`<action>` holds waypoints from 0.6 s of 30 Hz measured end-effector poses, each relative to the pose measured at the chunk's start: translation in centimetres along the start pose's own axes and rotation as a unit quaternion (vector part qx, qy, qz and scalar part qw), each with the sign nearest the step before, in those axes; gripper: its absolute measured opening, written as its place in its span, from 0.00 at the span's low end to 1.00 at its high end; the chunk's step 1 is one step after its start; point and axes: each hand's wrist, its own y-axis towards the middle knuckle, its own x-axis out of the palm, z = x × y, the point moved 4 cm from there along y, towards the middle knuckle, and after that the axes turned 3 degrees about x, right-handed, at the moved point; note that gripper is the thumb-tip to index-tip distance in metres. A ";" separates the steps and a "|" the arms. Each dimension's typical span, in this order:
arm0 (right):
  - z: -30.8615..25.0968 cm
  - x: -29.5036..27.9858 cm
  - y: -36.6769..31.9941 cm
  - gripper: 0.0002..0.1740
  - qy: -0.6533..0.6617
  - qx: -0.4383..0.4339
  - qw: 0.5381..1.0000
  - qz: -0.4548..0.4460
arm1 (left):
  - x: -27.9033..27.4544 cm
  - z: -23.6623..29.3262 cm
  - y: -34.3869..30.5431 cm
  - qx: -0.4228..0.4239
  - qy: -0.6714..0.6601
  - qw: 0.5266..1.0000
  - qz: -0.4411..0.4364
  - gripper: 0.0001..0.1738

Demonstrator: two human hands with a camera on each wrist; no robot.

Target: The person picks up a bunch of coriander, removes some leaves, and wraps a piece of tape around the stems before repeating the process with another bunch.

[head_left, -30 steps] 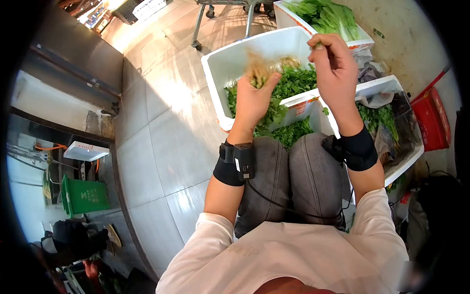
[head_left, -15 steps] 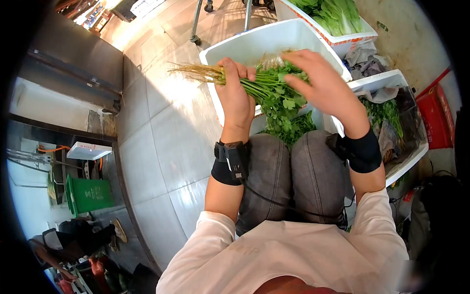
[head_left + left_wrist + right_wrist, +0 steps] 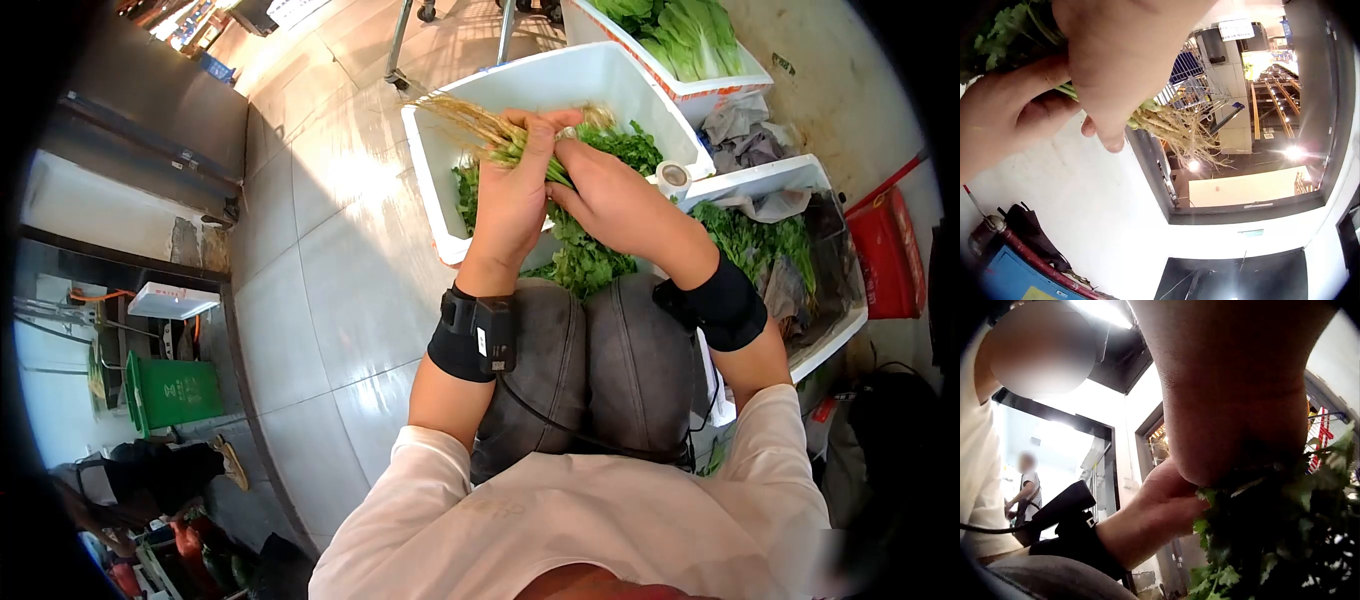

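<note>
My left hand (image 3: 512, 195) grips a bunch of coriander (image 3: 480, 128) just below its pale roots, which point to the far left. Against it, the right hand (image 3: 625, 190) has its curled fingers around the green stems. The leaves hang toward the knees, partly hidden by the hands. In the left wrist view the stringy roots (image 3: 1179, 132) stick out past the left hand (image 3: 1125, 56), with the right hand (image 3: 997, 122) close beside it. Dark leaves (image 3: 1225, 575) hang below the right hand in the right wrist view. Under the hands stands a white foam box (image 3: 440, 185) holding more greens.
A small round roll (image 3: 674, 178) sits at the box's right corner. Another foam box (image 3: 835, 335) with greens and rags stands at the right, beside a red dustpan (image 3: 885, 245). Lettuce-like greens (image 3: 690, 40) fill a box behind. A wheeled cart (image 3: 400, 55) stands at the far side.
The left hand has turned the bunch from roots-up to roots pointing left and away. The right hand has come from the right over to the stems, meeting the left hand.
</note>
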 end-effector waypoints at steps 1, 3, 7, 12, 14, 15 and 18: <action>0.1 0.0 0.0 0.23 0.004 -0.001 1.000 0.001 | 0.2 -0.1 0.1 -0.005 0.001 1.000 -0.016 0.08; 0.3 0.0 0.0 0.23 0.015 -0.022 0.999 0.021 | 0.3 -0.1 0.1 -0.014 0.004 1.000 -0.024 0.09; 0.7 0.1 0.2 0.23 0.057 -0.033 0.998 0.014 | 0.6 0.0 -0.2 -0.014 0.026 0.999 -0.039 0.10; 0.5 0.4 0.0 0.23 0.033 -0.011 0.998 -0.044 | -0.4 -0.6 -0.3 -0.009 0.045 0.998 -0.037 0.13; 0.3 0.2 0.0 0.23 0.035 -0.020 0.998 -0.041 | -0.5 -0.5 -0.3 -0.006 0.061 0.998 -0.031 0.13; 0.1 0.2 0.0 0.23 0.043 -0.013 0.997 -0.057 | -0.5 -0.5 -0.5 -0.019 0.028 0.999 -0.019 0.13; 1.0 0.4 0.3 0.24 0.022 0.018 0.995 -0.092 | -0.6 -0.7 -0.3 0.006 0.056 0.998 -0.041 0.14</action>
